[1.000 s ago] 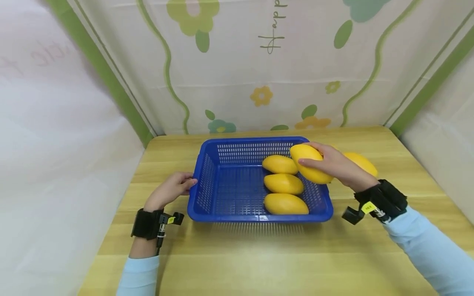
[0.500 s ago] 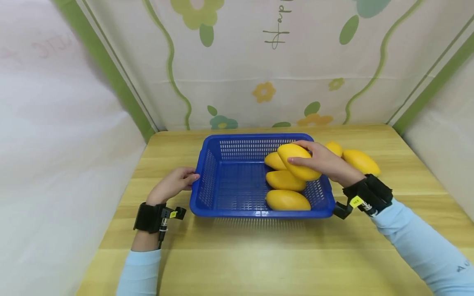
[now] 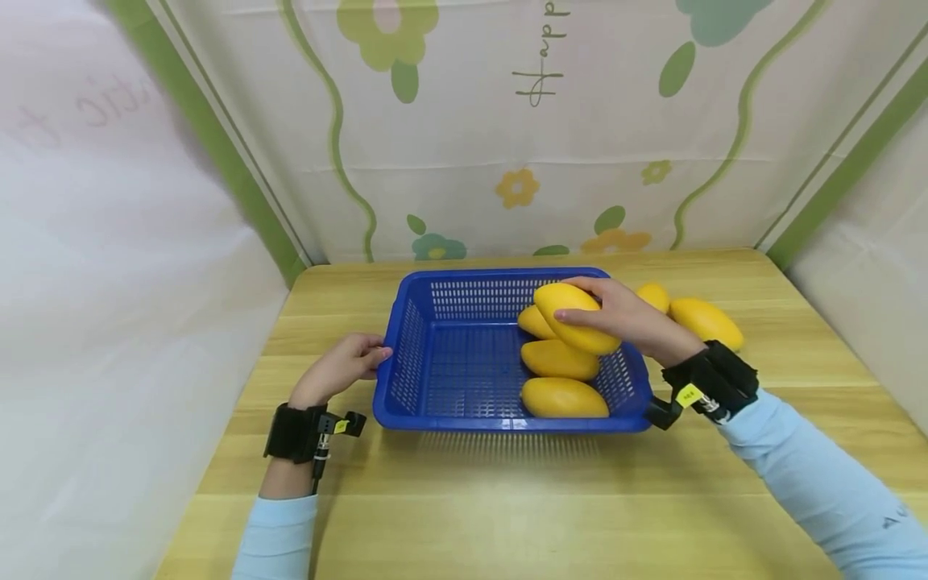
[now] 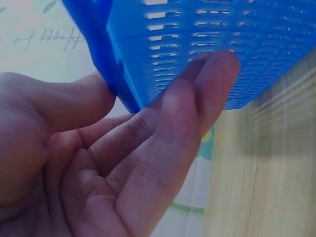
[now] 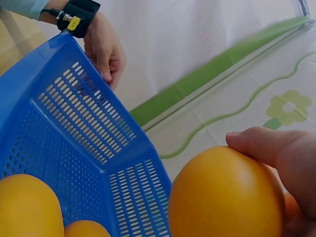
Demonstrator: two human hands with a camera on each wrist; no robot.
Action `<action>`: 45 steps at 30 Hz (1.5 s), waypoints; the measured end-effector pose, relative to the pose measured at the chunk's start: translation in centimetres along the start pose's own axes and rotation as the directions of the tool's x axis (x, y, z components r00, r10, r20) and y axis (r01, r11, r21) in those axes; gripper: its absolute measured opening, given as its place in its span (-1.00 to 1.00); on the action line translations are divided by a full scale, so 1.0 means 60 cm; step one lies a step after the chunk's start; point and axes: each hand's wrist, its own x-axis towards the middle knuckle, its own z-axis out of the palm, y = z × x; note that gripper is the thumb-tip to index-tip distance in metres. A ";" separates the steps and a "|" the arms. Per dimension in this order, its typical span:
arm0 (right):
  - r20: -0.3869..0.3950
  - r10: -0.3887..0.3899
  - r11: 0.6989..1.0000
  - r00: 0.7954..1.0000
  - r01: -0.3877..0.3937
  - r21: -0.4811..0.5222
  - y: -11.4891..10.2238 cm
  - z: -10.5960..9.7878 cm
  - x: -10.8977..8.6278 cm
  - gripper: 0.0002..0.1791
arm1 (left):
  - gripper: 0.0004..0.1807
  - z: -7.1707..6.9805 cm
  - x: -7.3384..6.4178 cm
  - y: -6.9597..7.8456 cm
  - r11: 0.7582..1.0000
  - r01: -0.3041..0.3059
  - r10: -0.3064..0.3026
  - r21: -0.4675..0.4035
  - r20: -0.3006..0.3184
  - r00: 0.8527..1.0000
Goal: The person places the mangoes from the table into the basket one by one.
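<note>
A blue plastic basket (image 3: 449,423) with slotted walls stands on the table. My left hand (image 3: 341,370) pinches its left rim, thumb on the rim and fingers against the outer wall in the left wrist view (image 4: 148,163). Over the basket's right part, my right hand (image 3: 623,314) holds a yellow mango (image 3: 576,318) between thumb and fingers. Inside the basket lie a front mango (image 3: 565,399), a middle mango (image 3: 560,360) and a rear mango (image 3: 534,322), the last partly hidden behind the held one.
On the wooden table (image 3: 464,515), right of the basket, lie a whole visible mango (image 3: 706,322) and another mango (image 3: 652,296) partly covered by my right hand. A flower-printed cloth (image 3: 471,129) hangs behind, with white cloth at both sides.
My right hand has carried the held mango leftward, from the basket's right edge to over the mangoes inside, slowing lately. My left hand keeps its hold on the rim.
</note>
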 end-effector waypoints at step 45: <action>0.028 -0.047 0.997 0.998 0.045 0.069 -0.031 0.050 0.036 -0.28 | -0.60 0.008 -0.008 0.010 1.000 0.004 -0.004 0.007 -0.010 1.000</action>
